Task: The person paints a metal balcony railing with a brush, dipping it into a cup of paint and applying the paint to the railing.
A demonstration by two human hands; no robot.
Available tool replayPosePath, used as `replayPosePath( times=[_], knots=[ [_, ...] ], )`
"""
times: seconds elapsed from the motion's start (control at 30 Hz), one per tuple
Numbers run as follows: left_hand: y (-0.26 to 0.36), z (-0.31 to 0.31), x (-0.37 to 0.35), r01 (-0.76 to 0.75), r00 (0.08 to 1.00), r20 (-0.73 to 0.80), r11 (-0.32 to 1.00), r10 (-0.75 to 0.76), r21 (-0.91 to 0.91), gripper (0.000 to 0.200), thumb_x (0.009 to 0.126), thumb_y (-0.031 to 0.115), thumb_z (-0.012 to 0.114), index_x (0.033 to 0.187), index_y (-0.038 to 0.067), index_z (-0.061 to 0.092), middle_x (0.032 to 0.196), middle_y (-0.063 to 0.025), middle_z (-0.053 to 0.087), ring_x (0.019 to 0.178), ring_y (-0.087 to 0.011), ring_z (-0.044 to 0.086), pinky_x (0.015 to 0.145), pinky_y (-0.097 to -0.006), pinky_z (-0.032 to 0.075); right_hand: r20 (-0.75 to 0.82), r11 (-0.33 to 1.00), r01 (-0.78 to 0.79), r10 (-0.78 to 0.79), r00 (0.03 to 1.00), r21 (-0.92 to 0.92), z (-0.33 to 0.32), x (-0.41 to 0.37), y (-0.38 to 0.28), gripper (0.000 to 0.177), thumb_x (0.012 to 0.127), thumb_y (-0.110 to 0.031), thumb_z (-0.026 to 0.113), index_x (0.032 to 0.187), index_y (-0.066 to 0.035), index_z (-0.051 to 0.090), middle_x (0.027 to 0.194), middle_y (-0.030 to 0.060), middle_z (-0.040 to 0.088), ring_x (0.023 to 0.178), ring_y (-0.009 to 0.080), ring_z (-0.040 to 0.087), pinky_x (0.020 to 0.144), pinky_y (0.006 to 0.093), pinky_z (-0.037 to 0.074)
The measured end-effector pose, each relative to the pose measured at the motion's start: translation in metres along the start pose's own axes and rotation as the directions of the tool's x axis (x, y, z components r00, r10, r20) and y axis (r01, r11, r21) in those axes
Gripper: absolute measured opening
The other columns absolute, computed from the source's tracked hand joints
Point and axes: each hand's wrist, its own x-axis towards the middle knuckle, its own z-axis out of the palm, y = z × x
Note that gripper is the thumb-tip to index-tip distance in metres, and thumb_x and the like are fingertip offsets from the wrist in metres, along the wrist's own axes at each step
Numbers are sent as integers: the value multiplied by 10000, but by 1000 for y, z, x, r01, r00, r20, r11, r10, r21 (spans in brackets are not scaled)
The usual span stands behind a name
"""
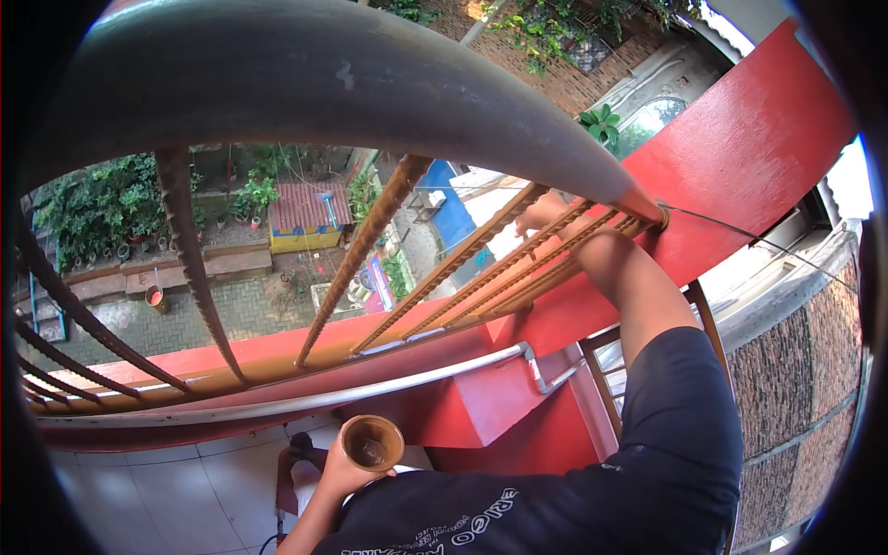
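My left hand (346, 470) is wrapped round a brown cup (373, 443) at the lower middle. The cup's rim faces up, and a little clear or pale content shows inside. On the right, my right arm stretches forward to the railing. Beyond its rusty ribbed bars (365, 254) is my right hand (541, 217), partly hidden by them. Its visible fingers look loosely apart, with no held object discernible. The thick dark handrail (324, 88) curves above the bars.
A red wall (740, 120) rises at the right. A white pipe (370, 392) runs below the railing, above a tiled floor (176, 495). Far below lie a paved yard, plants, a small red-roofed hut (310, 205) and a bucket (156, 298). A thin wire crosses at the right.
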Motion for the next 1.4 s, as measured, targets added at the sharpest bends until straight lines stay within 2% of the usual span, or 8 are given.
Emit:
replayPosePath(
  times=[0.07, 0.3, 0.6, 0.73, 0.83, 1.03, 1.2, 1.4],
  knots=[
    [-3, 1, 1, -8, 1000, 7, 1000, 8, 5, 970, 470, 205, 1021, 1287, 28, 530, 1167, -93, 671, 1080, -204, 652, 940, -361, 531, -8, 973, 23, -22, 1000, 229, 1, -9, 5, 388, 718, -332, 835, 1036, -124, 758, 1026, 83, 744, 1049, 286, 653, 962, 421, 465],
    [-1, 1, 3, -16, 999, 30, 1000, 17, -13, 946, 473, 191, 1018, 1271, 27, 537, 1146, -93, 680, 1063, -201, 659, 933, -365, 537, -247, 935, 57, 34, 968, 350, -13, -18, 12, 290, 769, -242, 797, 991, -71, 723, 919, 91, 717, 899, 265, 662, 817, 415, 508],
    [1, 2, 11, -72, 991, 112, 997, 69, 19, 968, 477, 241, 1027, 1281, 23, 535, 1154, -99, 680, 1073, -199, 657, 945, -368, 533, -360, 254, 286, 320, 877, 924, 0, -1, -1, 191, 855, -152, 725, 991, -27, 677, 830, 69, 672, 796, 220, 637, 719, 387, 516],
    [8, -1, 10, -101, 986, 137, 995, 97, 21, 967, 482, 266, 1026, 1282, 20, 540, 1159, -100, 682, 1073, -198, 658, 947, -366, 530, -297, -5, 335, 448, 843, 942, 13, -4, -5, 148, 893, -112, 693, 990, -7, 656, 790, 59, 652, 750, 200, 626, 676, 374, 519],
    [17, -4, 4, -100, 984, 156, 994, 92, 46, 943, 491, 268, 1022, 1269, 18, 553, 1152, -103, 685, 1067, -196, 660, 945, -362, 529, -509, 167, 482, 338, 792, 860, 31, -11, 9, 114, 910, -70, 682, 1000, -6, 656, 768, 42, 637, 697, 150, 621, 611, 331, 516],
    [14, -15, 4, -70, 971, 234, 993, 46, 95, 927, 508, 250, 1018, 1273, 12, 551, 1156, -98, 680, 1069, -198, 652, 952, -364, 523, -402, -67, 519, 550, 732, 852, 39, -52, -14, 135, 889, -51, 715, 1006, 1, 671, 806, 62, 682, 694, 130, 642, 600, 264, 517],
    [18, -15, 1, -77, 972, 225, 996, 67, 35, 921, 522, 240, 1017, 1284, 20, 548, 1161, -89, 674, 1076, -192, 644, 953, -364, 519, -404, -285, 583, 494, 770, 761, 64, -56, -17, 210, 867, -26, 731, 1074, -8, 701, 826, 49, 694, 689, 98, 625, 600, 264, 498],
    [25, -18, 2, -68, 963, 265, 995, 46, 77, 909, 541, 237, 1013, 1292, 22, 548, 1173, -90, 668, 1085, -185, 637, 962, -362, 511, -410, -223, 622, 582, 703, 750, 80, -83, -33, 241, 908, -42, 713, 1145, -25, 671, 888, 58, 699, 802, 122, 684, 676, 245, 539]
  ],
)
